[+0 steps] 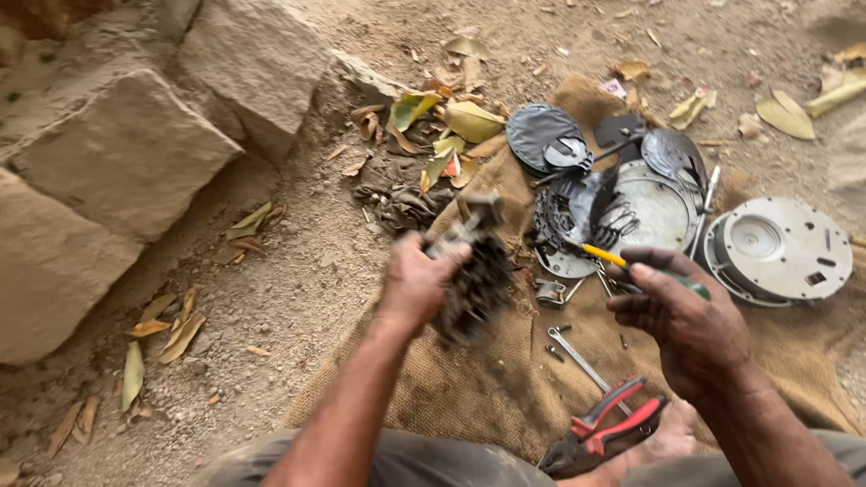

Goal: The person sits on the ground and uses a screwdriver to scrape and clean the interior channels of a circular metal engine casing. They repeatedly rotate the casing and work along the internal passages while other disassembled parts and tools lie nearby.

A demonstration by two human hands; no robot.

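Leftmost lie big pale stone blocks [117, 153] on bare dirt with dry leaves [171, 329] scattered near them, and more yellow-green leaves [451, 122] at the far edge of a burlap sack [469, 388] spread on the ground. Over that sack the left hand [417, 281] is raised, its fingers closed around a dark, grimy metal part [474, 271], blurred, so its exact shape cannot be told. Just right of it a small metal clip-like piece [548, 291] and a slim wrench [577, 356] rest on the sack, with red-handled pliers [609, 424] nearer the body. Farther off sits a cluster of dark round plates [546, 135] and a springy, toothed disc [564, 221] on a pale circular plate [654, 212]. The right hand [681, 320] hovers near the middle right, fingers wrapped on a screwdriver with a yellow shaft collar and green handle [631, 268], tip pointing left toward the discs. At the far right stands a round grey housing [780, 248]. Judging from this, the work is in a stripping-down or cleaning step, the grimy part held clear of the sack; the next move would call for steadying that part and bringing the tool's tip to it accurately, with a firm left-hand hold so it does not twist
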